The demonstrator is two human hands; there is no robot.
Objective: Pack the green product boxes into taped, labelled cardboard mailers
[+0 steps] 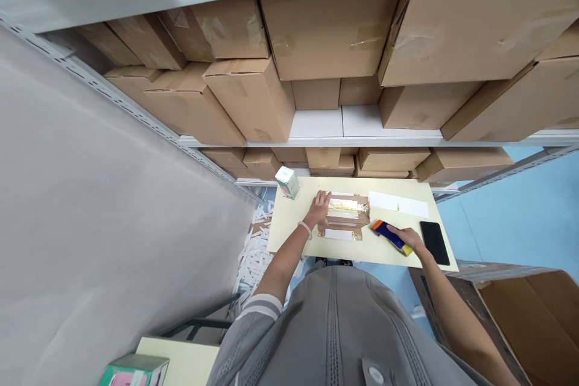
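Note:
My left hand (319, 207) lies over the left end of a small brown cardboard box (346, 223), gripping it with the fingers at its far side. Shiny clear tape and white paper strips cover parts of this box, which rests on the pale yellow table (294, 235). In my right hand (407, 237) is a flat dark-blue thing with an orange end and a yellow end (388, 233), held low over the table to the right of the box; its exact kind is unclear. My fingers are closed round its near part.
A white-and-green carton (287, 182) stands at the table's back left. White paper (398, 204) and a black phone (435, 243) lie on the right. Shelves of cardboard boxes (332, 30) rise behind. An open carton (529, 307) is at the lower right; paper shreds (253, 253) litter the left floor.

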